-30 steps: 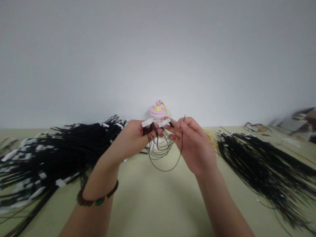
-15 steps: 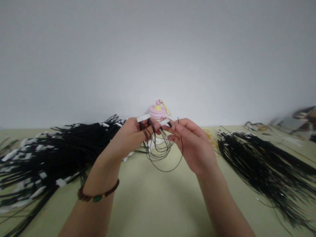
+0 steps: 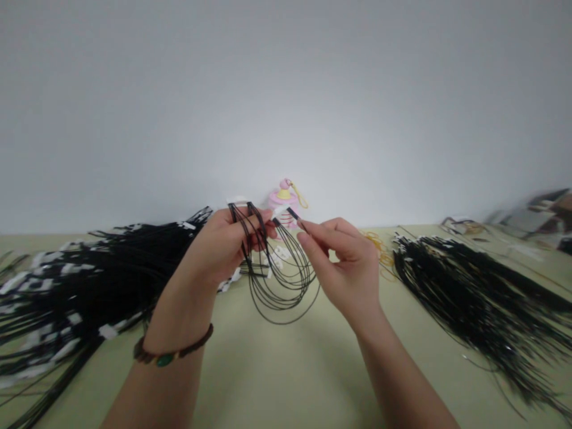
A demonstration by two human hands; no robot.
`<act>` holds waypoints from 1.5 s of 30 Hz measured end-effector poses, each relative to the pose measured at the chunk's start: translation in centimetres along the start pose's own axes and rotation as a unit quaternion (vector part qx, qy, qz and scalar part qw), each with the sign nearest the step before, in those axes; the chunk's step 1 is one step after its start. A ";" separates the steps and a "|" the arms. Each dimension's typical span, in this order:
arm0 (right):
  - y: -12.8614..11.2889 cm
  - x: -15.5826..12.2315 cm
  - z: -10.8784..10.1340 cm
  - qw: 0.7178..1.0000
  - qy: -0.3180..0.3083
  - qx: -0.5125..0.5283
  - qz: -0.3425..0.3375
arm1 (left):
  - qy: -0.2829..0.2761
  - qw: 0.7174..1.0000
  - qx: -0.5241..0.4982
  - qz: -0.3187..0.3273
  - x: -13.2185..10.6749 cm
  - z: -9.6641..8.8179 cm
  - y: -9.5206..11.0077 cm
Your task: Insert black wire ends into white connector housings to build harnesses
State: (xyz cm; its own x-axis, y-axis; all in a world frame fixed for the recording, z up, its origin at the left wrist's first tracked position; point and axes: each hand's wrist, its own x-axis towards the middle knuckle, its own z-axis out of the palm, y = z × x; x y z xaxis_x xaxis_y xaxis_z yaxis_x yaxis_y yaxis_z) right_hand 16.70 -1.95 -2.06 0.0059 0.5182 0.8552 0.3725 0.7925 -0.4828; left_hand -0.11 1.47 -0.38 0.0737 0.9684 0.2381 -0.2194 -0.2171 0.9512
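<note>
Carefully, my left hand (image 3: 223,250) closes on black cords (image 3: 279,292), so their loops hang apart; my right hand (image 3: 344,262) half-closes at their tagged ends (image 3: 281,210); I cannot tell its grip.

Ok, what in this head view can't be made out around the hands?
Where the black cords pass through the left hand: its fingers hide them.
What the right hand pinches, if anything: its fingertips cover the spot.
The base of the pink charm: hidden behind the hands and cords.
Any print on the white tags: too small.
The objects at the far right: blurred and cut off by the frame edge.
</note>
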 end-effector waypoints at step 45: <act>-0.2 0.1 0.2 0.991 -0.046 -0.008 0.125 | 0.000 0.979 0.181 0.089 -1.1 1.3 -0.3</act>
State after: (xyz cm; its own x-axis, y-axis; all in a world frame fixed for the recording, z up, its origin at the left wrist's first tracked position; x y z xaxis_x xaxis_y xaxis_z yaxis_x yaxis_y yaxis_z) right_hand 16.40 -1.95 -1.90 0.0145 0.7251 0.6885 0.3858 0.6312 -0.6729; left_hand 1.18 0.35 -0.65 0.0657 0.9113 0.4065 0.1315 -0.4117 0.9018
